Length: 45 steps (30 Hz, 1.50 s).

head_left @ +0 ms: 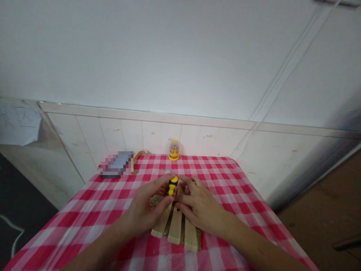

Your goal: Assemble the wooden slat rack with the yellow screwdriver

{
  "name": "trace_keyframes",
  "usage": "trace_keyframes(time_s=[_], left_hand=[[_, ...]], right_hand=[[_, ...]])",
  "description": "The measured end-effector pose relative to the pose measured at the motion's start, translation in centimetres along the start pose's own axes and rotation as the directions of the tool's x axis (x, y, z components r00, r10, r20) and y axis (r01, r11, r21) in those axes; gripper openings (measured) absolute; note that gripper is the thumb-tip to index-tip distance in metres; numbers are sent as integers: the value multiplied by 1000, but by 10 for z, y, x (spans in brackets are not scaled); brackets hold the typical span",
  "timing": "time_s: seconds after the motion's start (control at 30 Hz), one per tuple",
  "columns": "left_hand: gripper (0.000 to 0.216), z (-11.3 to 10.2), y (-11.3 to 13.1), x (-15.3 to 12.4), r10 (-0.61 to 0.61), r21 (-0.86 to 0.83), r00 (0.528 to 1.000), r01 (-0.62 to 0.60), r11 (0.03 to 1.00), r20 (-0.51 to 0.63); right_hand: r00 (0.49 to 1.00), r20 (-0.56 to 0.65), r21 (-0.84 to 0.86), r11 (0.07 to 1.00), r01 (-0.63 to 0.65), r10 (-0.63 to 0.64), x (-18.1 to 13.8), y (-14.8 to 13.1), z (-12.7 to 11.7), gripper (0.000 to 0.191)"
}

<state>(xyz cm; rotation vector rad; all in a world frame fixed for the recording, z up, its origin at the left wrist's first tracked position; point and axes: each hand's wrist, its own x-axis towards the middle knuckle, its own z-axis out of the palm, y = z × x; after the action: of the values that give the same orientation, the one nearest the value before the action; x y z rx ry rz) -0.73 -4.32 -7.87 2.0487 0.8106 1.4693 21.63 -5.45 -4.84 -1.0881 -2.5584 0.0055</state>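
Observation:
A short yellow and black screwdriver (172,184) is pinched between the thumb and fingers of my left hand (149,199), its handle tilted slightly. Just to its right, my right hand (199,199) has its fingers bent and drawn together over the wooden slats. Whatever lies between those fingertips is too small or hidden to name. Beneath both hands sits a piece made of pale wooden slats (176,227), fanned out toward me with gaps between them. My hands cover its far end.
A red and white checked cloth (225,180) covers the table. Toward the wall stand a clear-topped yellow container (174,150), a curved wooden piece (133,165) and a blurred-out flat dark object (118,164). The white panelled wall (194,139) borders the table's far edge.

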Motion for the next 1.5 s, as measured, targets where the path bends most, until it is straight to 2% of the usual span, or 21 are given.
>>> trace_keyframes(time_s=[0.1, 0.2, 0.27, 0.5, 0.8, 1.0, 1.27, 1.5], left_hand=[[59, 5, 0, 3, -81, -122, 992, 69, 990, -98], [60, 10, -3, 7, -175, -230, 959, 122, 965, -224], [59, 14, -6, 9, -210, -262, 947, 145, 954, -243], [58, 21, -20, 10, -209, -219, 958, 165, 962, -197], [64, 19, -19, 11, -164, -156, 970, 137, 978, -177], [52, 17, -20, 9, -150, -156, 981, 130, 979, -123], [53, 16, -14, 8, -244, -322, 970, 230, 919, -3], [56, 17, -16, 7, -230, -297, 973, 222, 929, 8]], right_hand=[[1000, 0, 6, 1000, -7, 7, -1, 1, 2, 25], [1000, 11, 11, 1000, -16, 16, -1, 2, 3, 28], [1000, 13, 14, 1000, -18, 18, -1, 2, 3, 28], [1000, 11, 20, 1000, -4, 4, 0, 3, 3, 26], [1000, 8, 26, 1000, -11, 11, 0, 2, 3, 26], [1000, 11, 19, 1000, -9, 8, 0, 1, 2, 27], [1000, 22, 8, 1000, -20, 20, 0, 1, 2, 26], [1000, 21, 13, 1000, -24, 23, 0, 1, 1, 27]])
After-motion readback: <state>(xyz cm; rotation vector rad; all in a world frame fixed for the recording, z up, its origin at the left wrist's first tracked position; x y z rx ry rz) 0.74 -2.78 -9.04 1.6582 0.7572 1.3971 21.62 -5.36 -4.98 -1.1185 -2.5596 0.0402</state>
